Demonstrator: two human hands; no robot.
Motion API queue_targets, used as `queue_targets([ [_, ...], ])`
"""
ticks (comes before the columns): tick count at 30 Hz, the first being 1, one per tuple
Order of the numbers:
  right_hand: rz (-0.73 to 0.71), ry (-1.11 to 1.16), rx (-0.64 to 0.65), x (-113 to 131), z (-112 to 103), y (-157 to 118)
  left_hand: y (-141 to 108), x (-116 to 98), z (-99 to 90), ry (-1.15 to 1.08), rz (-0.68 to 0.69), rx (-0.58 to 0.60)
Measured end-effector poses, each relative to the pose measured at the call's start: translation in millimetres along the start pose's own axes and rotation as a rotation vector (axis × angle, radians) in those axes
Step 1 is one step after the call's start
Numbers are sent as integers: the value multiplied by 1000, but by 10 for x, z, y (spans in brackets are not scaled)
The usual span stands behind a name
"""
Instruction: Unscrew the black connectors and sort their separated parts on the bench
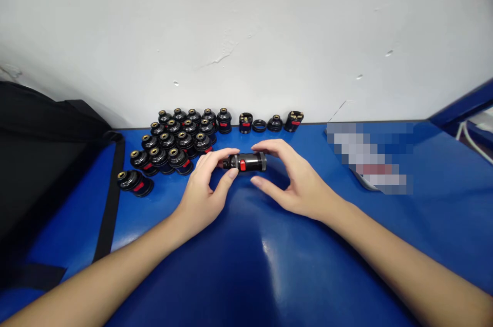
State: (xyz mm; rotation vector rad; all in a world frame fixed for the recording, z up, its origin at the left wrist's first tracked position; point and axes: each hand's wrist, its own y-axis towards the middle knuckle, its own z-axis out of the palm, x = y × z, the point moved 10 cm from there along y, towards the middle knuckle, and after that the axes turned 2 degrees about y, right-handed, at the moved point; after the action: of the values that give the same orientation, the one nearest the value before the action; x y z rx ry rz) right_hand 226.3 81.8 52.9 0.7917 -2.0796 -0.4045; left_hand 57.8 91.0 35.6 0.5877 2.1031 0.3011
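A black lamp socket (252,162) with a red switch lies sideways between my hands, just above the blue table. My left hand (208,183) grips its narrow left end between thumb and fingers. Around the wider, ringed right end curves my right hand (295,180); its thumb is apart from the socket below, and its fingers are at the upper edge, where I cannot tell whether they touch. Behind stand loose parts in a row by the wall: a socket body (245,123) with brass contacts, a black ring (259,125), a domed cap (275,123) and another open body (295,121).
Several assembled black sockets (185,143) stand grouped at the back left, with one socket (134,184) nearest me. A black bag (42,162) with a strap (110,198) covers the left side. A pixelated item (365,160) lies right on the table (239,265). A white wall (250,34) rises behind.
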Motion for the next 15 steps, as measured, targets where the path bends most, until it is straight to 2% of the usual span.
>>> queue_targets([
  [4, 126, 42, 21, -161, 22, -26, -11, -61, 2, 18, 72, 5],
  [6, 94, 60, 11, -138, 7, -23, -11, -41, -3, 16, 49, 2],
  [11, -56, 42, -2, 39, -13, -2, -13, 88, -23, -2, -112, -14],
  [13, -85, 22, -1, 87, -8, 0, -14, 85, -19, -17, -116, -11],
  [15, -51, 17, -4, 63, -7, -1, -14, 70, -9, -28, -97, -3],
])
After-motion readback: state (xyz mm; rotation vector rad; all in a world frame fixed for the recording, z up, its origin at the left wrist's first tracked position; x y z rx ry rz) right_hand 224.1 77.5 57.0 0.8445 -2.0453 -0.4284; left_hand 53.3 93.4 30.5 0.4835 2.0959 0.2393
